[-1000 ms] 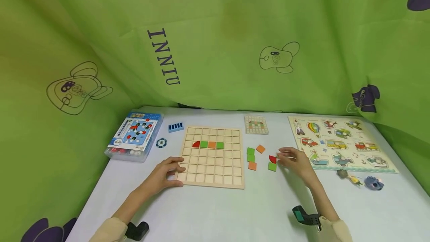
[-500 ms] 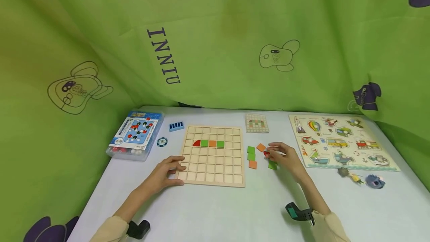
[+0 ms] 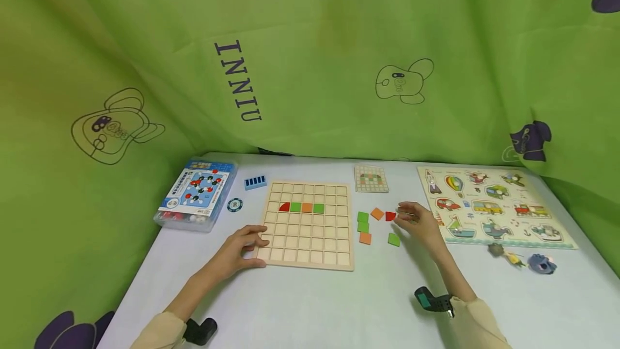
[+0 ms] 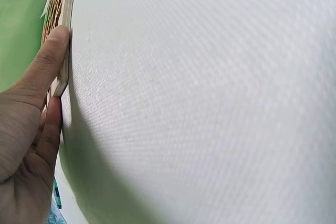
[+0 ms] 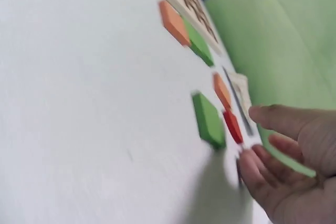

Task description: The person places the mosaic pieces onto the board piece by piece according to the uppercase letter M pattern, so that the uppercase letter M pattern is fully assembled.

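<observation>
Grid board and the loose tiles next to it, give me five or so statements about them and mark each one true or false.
1. The left hand touches the grid board. True.
2. In the head view, the row on the board has green at its left end. False: a red piece is at that end.
3. Two loose orange tiles lie to the right of the board in the head view. True.
4. Every red piece is set in the board. False: a loose red piece lies on the table beside the right hand.
5. Only one loose tile is green. False: three loose green tiles are there.
</observation>
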`<state>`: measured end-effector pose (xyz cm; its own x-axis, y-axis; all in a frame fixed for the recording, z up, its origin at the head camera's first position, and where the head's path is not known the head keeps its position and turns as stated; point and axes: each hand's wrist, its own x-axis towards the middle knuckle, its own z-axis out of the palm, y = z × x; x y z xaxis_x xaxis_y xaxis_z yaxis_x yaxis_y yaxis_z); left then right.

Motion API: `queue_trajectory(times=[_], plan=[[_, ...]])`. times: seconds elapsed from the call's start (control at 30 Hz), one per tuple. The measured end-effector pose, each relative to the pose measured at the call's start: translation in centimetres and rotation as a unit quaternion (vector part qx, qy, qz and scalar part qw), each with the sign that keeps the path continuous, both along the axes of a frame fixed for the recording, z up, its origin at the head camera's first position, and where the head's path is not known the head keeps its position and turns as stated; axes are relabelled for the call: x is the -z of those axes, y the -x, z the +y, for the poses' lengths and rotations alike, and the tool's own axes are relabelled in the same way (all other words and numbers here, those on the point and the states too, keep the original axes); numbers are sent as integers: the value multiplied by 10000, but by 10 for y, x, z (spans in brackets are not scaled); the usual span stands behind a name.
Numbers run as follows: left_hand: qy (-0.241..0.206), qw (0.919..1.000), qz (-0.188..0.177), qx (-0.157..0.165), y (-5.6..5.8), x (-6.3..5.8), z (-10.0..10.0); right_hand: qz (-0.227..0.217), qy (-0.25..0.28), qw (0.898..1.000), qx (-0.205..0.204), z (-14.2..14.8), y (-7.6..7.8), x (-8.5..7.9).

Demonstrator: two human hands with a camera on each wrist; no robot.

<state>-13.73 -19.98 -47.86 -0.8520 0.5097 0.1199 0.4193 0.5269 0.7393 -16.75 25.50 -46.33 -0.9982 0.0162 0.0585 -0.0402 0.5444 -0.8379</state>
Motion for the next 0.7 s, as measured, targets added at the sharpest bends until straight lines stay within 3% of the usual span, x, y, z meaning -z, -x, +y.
queue_trajectory(times=[0.23,0.53,0.7], plan=[[-56,9999,150,27,1,2,2,249,-748,9948,646,-18,8,3],[3,10000,-18,-56,0,0,1,130,-410,9975,564,-10,6,3],[-42,10000,25,-15,0,0,0,457,-302,9966,616,-13,5,7]])
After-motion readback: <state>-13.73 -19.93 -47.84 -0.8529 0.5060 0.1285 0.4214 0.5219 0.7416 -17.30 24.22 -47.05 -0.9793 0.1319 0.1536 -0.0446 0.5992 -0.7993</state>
